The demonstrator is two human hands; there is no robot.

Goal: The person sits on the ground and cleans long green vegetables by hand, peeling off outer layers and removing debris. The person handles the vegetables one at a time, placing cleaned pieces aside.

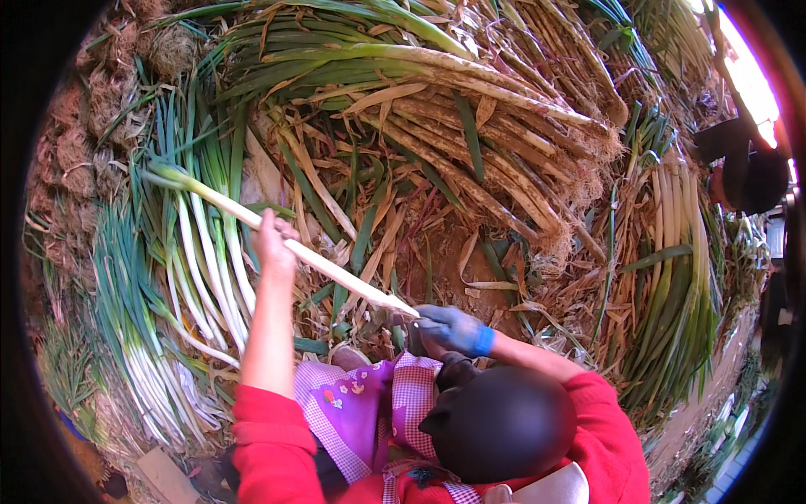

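Observation:
My left hand [274,238] is closed around the shaft of a long leek or large green onion [340,272], whose green end points to the upper left. At its lower right end is my right hand [456,329], in a blue-grey glove, touching or gripping the tip; the fingers are blurred. White-stemmed onions [217,271] lie beside my left forearm. Beyond both hands rests a heap of soil-stained onions [478,138] with brown roots and dry leaves.
More cleaned-looking onions [135,353] lie at the far left, and a pale-stemmed bundle [677,252] at the right. Root clumps [82,145] line the upper left. Dry leaf litter [384,208] covers the ground ahead. A dark, partly visible figure is at the right rim.

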